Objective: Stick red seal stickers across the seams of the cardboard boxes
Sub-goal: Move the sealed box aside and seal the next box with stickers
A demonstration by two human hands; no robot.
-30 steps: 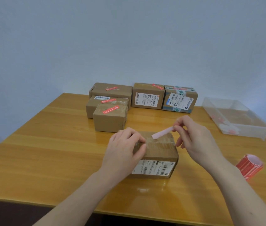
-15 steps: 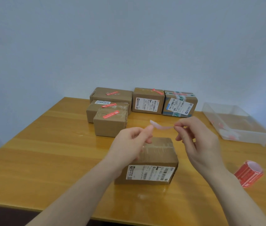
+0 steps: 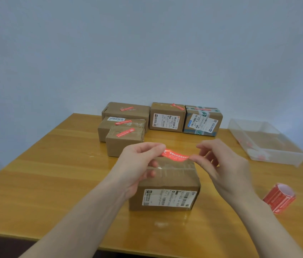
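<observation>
A narrow red seal sticker with pale print (image 3: 175, 156) is stretched level in the air, printed face up, just above the far top edge of a brown cardboard box with a white shipping label on its front (image 3: 167, 185). The sticker sags a little in the middle and is apart from the box top. The box sits near the middle of the near edge of the wooden table (image 3: 54, 183), its taped seam running left to right across the top.

The left hand (image 3: 139, 164) pinches the sticker's left end between thumb and forefinger, its other fingers curled down over the box's left top. The right hand (image 3: 221, 168) pinches the right end the same way, its remaining fingers spread loosely.

Toward the far edge stand five more cardboard boxes (image 3: 126, 142), each already bearing a red strip. A red roll of stickers (image 3: 279, 198) lies near the right edge, and a clear plastic tray (image 3: 266, 144) rests at the far right corner.
</observation>
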